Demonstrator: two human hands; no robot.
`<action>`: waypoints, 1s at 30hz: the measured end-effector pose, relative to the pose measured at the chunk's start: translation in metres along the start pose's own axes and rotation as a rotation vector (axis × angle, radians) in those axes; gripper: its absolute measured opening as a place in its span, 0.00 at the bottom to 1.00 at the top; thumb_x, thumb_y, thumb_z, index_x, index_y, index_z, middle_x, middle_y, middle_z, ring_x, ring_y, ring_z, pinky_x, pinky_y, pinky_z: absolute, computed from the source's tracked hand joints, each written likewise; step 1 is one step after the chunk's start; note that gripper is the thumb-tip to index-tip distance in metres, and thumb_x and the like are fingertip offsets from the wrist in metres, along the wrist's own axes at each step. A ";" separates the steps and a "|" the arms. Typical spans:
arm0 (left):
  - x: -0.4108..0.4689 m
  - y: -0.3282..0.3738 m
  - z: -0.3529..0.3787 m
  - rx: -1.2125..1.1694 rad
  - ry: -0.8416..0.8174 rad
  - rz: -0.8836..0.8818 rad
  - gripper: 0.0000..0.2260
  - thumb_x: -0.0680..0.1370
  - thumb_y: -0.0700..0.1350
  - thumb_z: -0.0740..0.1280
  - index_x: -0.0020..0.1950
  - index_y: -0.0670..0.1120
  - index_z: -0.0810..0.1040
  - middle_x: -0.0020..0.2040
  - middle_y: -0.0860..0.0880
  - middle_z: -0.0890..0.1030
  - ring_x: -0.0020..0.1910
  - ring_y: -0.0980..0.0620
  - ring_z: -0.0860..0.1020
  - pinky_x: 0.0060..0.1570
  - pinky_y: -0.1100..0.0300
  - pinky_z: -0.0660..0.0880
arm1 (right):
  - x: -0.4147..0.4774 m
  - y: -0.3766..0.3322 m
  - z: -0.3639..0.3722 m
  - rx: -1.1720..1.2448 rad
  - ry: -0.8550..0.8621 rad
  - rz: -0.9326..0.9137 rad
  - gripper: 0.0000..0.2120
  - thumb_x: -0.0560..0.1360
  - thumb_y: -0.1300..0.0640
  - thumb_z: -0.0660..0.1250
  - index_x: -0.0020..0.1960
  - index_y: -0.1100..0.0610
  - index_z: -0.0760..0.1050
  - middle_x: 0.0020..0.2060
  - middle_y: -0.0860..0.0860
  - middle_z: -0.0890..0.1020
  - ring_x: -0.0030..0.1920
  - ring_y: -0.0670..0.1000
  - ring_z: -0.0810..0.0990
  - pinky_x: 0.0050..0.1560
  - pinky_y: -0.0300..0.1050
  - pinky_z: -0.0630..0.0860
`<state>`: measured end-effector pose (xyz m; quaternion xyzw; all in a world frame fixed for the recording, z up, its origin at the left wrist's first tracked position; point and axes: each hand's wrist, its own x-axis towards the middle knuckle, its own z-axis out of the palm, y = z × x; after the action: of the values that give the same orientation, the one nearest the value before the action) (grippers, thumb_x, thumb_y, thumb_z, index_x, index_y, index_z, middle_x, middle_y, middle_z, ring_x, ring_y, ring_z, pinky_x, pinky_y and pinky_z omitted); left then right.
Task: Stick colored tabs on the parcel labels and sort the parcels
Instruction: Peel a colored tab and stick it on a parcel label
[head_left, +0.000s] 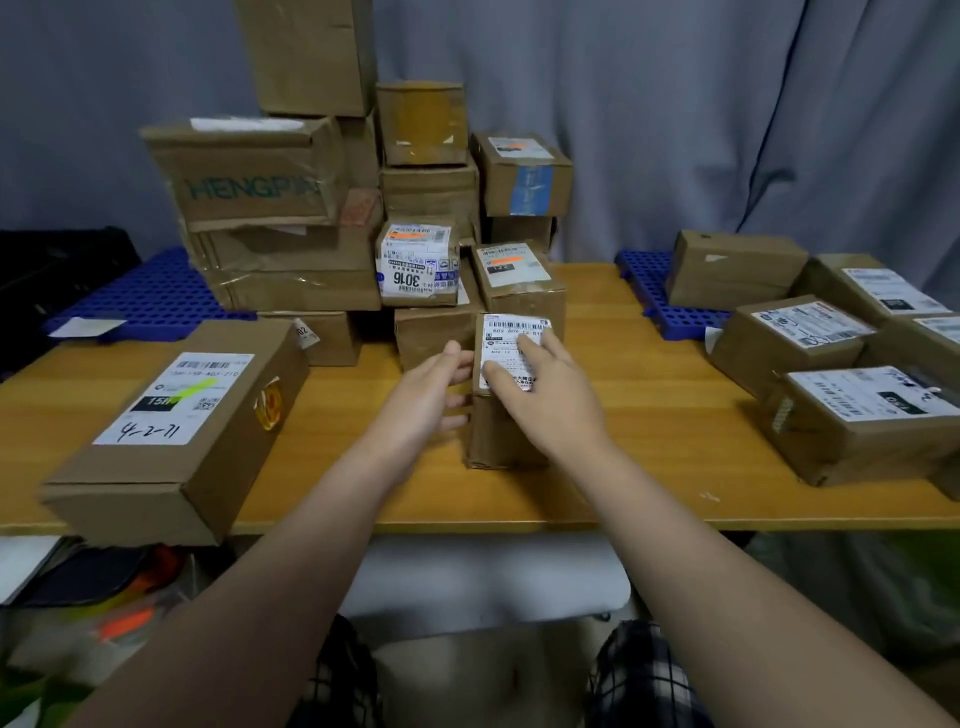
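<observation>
1. A wide orange-brown wooden tabletop (649, 467) is taking up the middle, its front edge running straight across.
2. A grey fabric curtain (675, 104) is hanging behind it in loose folds.
3. A blue perforated plastic tray (156, 296) is lying by the table's back left corner, with a white slip of paper (85, 327) sitting on its near end.
4. A second blue perforated tray (639, 270) is lying at back right.
5. Some bulky black thing (62, 270) is sitting far left, too dark to make out.
6. A white seat (483, 577) is showing below the table edge, with black-and-white checked cloth (644, 675) at the bottom.

Brown cardboard parcels (506, 431), white labels (511, 353), orange tabs (506, 261), blue perforated trays (150, 296), grey curtain (727, 104)
</observation>
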<state>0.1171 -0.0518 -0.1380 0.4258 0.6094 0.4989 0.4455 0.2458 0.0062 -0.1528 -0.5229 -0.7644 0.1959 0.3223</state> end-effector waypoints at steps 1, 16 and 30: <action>0.000 -0.002 -0.003 0.009 0.006 0.017 0.16 0.82 0.55 0.55 0.64 0.50 0.75 0.62 0.50 0.78 0.59 0.50 0.77 0.57 0.55 0.76 | 0.001 -0.001 0.001 -0.019 -0.010 0.008 0.30 0.76 0.40 0.62 0.73 0.54 0.66 0.76 0.51 0.60 0.73 0.54 0.62 0.67 0.48 0.66; 0.029 -0.065 -0.048 1.107 0.207 -0.044 0.26 0.75 0.60 0.67 0.69 0.48 0.71 0.65 0.44 0.71 0.66 0.44 0.67 0.64 0.52 0.66 | 0.002 -0.001 0.009 -0.115 0.077 -0.002 0.23 0.79 0.45 0.58 0.72 0.50 0.68 0.75 0.49 0.63 0.72 0.56 0.63 0.64 0.50 0.67; -0.011 -0.065 -0.083 1.121 0.234 -0.171 0.23 0.77 0.56 0.67 0.65 0.44 0.73 0.65 0.41 0.71 0.65 0.41 0.68 0.62 0.50 0.67 | -0.023 -0.017 0.024 -0.094 0.346 -0.232 0.20 0.78 0.47 0.58 0.64 0.56 0.76 0.66 0.56 0.74 0.69 0.58 0.66 0.69 0.56 0.61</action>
<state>0.0344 -0.0908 -0.1923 0.4880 0.8581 0.1056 0.1202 0.2235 -0.0200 -0.1656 -0.4717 -0.7611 0.0290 0.4443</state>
